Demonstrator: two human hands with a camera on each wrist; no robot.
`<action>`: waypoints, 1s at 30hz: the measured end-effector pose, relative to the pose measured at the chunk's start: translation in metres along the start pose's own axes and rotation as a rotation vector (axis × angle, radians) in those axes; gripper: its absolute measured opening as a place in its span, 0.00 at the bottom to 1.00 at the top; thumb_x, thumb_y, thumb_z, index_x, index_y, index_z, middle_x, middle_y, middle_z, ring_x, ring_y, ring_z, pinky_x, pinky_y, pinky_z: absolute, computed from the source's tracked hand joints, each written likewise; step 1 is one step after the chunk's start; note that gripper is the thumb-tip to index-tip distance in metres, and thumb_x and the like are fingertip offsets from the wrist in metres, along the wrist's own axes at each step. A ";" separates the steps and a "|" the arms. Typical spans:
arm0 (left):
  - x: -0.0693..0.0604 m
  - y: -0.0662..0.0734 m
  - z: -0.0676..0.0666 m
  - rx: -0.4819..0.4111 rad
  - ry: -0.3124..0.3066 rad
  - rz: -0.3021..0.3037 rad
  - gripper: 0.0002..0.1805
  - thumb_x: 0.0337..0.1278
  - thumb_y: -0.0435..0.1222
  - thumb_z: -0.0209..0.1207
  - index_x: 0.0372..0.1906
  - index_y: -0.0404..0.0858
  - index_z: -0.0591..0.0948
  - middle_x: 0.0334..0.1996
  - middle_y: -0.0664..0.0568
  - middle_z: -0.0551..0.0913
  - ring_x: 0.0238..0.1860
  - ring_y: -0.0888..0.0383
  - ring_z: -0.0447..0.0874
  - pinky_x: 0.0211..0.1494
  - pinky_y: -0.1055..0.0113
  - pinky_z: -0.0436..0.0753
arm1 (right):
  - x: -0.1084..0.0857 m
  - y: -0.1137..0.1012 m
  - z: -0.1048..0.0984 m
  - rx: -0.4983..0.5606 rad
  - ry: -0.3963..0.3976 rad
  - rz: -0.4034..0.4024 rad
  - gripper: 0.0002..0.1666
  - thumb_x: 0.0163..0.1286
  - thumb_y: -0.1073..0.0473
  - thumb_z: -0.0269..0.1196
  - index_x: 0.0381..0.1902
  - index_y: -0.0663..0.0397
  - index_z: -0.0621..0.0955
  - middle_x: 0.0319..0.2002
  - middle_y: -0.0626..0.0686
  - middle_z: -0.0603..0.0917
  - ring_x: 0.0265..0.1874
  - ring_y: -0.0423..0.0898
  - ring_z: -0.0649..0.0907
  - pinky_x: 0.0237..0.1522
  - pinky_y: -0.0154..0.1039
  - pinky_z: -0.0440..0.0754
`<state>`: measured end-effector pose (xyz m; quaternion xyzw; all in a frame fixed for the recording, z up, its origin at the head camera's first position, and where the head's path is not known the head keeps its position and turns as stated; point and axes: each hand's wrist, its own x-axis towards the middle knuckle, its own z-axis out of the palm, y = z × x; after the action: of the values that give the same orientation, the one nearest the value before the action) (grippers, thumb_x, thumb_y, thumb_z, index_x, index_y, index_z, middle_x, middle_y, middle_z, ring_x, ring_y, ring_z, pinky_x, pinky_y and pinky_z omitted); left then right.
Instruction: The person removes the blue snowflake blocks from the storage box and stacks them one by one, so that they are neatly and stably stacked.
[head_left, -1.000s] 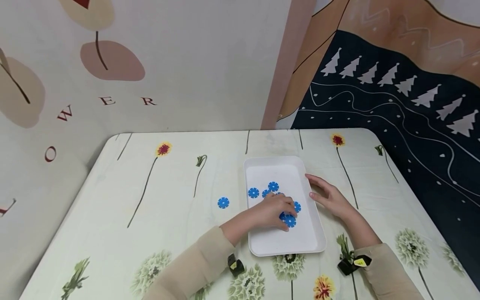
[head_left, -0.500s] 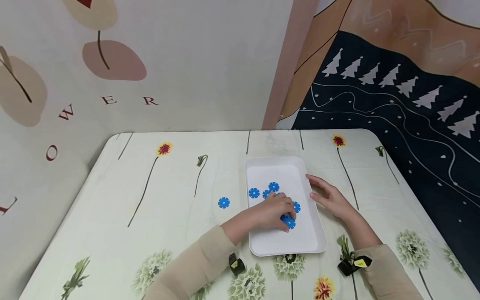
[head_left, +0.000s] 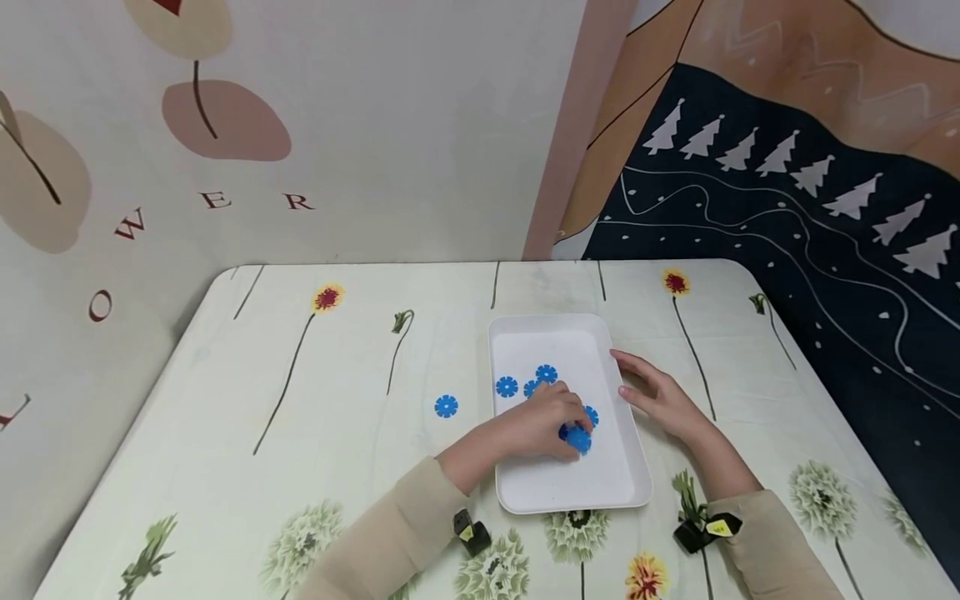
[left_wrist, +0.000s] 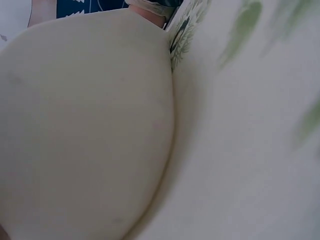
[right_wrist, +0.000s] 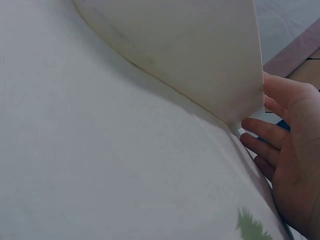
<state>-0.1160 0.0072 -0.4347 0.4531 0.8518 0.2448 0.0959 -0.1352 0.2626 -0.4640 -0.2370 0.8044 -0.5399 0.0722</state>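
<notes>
From my end, I see the white tray (head_left: 536, 487) lying flat on the flower-printed table (head_left: 337, 400), its far rim short of the table's back edge. A strip of cloth runs between its left rim and a loose blue disc (head_left: 446, 406); wider cloth stretches left of that. Inside, bare white floor shows along the near end and the far end.

My two hands are apart. The left hand (head_left: 540, 419) reaches over the left rim, fingers curled and thumb pinching a notched disc (head_left: 580, 441) in the tray's middle — tilt hard to judge. The right hand (head_left: 663, 406) is loosely extended, its fingertips touching the tray's right edge.

The discs are round, bright blue, slotted all around the rim. Others lie in the tray: one (head_left: 507, 387) near the left wall, a cluster (head_left: 546, 373) beyond the left hand — partly hidden by it.
</notes>
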 end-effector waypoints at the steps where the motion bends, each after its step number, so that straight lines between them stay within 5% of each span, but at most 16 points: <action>1: -0.001 0.000 -0.001 -0.004 0.014 0.006 0.18 0.47 0.43 0.71 0.46 0.46 0.86 0.41 0.62 0.81 0.43 0.64 0.67 0.47 0.70 0.61 | 0.000 0.000 0.000 0.003 -0.002 -0.002 0.32 0.71 0.68 0.55 0.71 0.63 0.61 0.65 0.68 0.65 0.64 0.66 0.63 0.59 0.23 0.61; 11: -0.007 0.002 -0.012 -0.041 0.112 0.039 0.18 0.45 0.42 0.73 0.44 0.43 0.86 0.43 0.56 0.82 0.48 0.60 0.69 0.54 0.66 0.64 | 0.000 -0.002 0.000 0.007 -0.002 0.007 0.32 0.71 0.68 0.55 0.71 0.62 0.61 0.65 0.68 0.66 0.65 0.66 0.63 0.58 0.23 0.60; 30: -0.038 0.003 -0.039 -0.117 0.285 0.030 0.16 0.42 0.37 0.74 0.41 0.40 0.86 0.42 0.55 0.82 0.46 0.59 0.68 0.47 0.63 0.64 | 0.000 0.000 0.002 -0.032 0.022 0.039 0.32 0.71 0.66 0.57 0.70 0.61 0.63 0.64 0.67 0.67 0.65 0.65 0.64 0.57 0.21 0.60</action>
<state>-0.1070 -0.0357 -0.4022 0.4201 0.8342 0.3573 -0.0035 -0.1342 0.2611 -0.4653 -0.2166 0.8181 -0.5280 0.0701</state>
